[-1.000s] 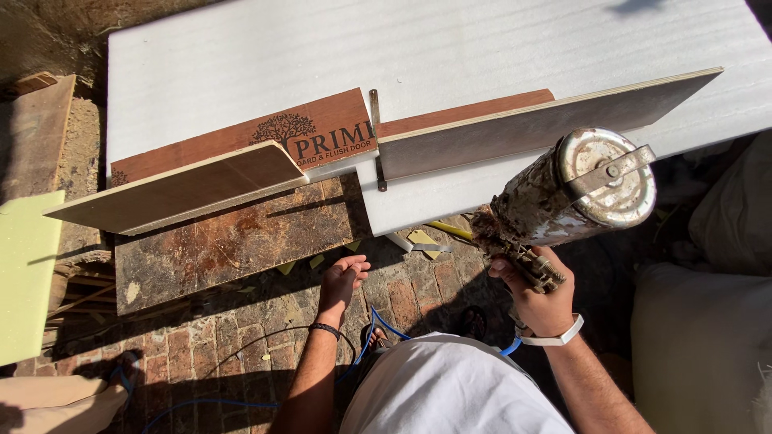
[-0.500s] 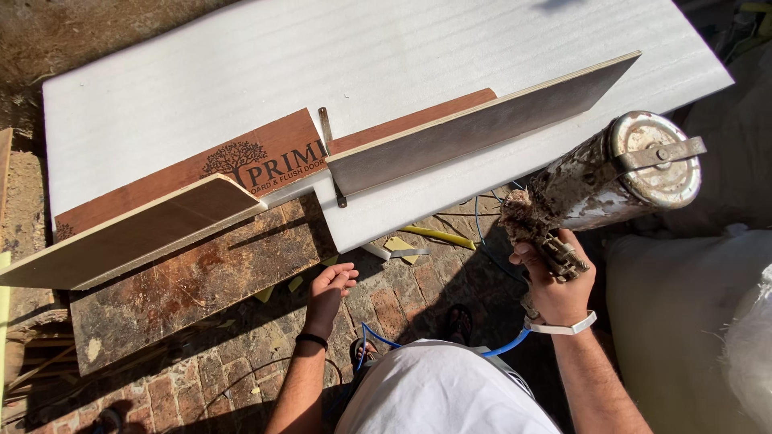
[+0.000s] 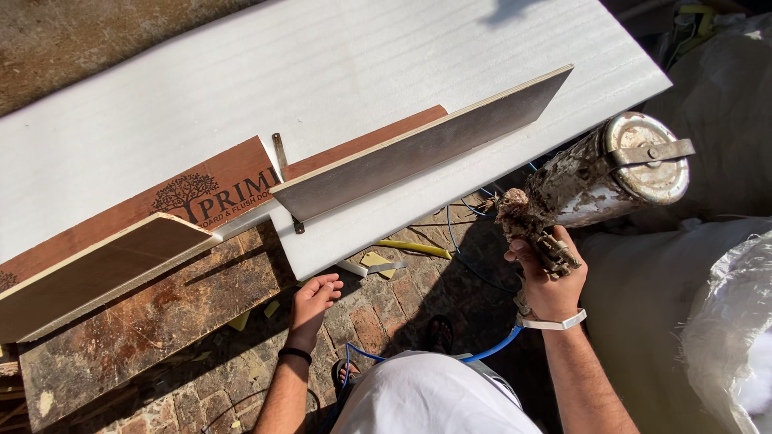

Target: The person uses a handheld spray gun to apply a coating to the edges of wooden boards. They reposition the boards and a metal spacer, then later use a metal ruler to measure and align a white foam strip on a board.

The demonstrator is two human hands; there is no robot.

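My right hand (image 3: 548,281) grips the handle of a paint-crusted spray gun (image 3: 599,181), whose metal cup with a clamped lid points up to the right; a blue hose (image 3: 482,351) runs from it. My left hand (image 3: 312,301) hangs open with fingers apart, holding nothing, just below the front edge of a large white board (image 3: 322,72). Two thin grey panels stand on edge: one (image 3: 418,149) on the white board, another (image 3: 96,269) at the left. A reddish-brown plywood strip (image 3: 213,189) with a printed tree mark lies flat behind them.
A stained brown slab (image 3: 145,321) lies on the brick paving (image 3: 378,313) below the panels. Yellow scraps (image 3: 406,249) and thin cables lie under the board's edge. White sacks (image 3: 708,305) fill the right side. My sandalled feet show below.
The view has shifted, so the boards sit further left. My right hand with the spray gun has stayed at the right; my left hand stays open near the board's edge.
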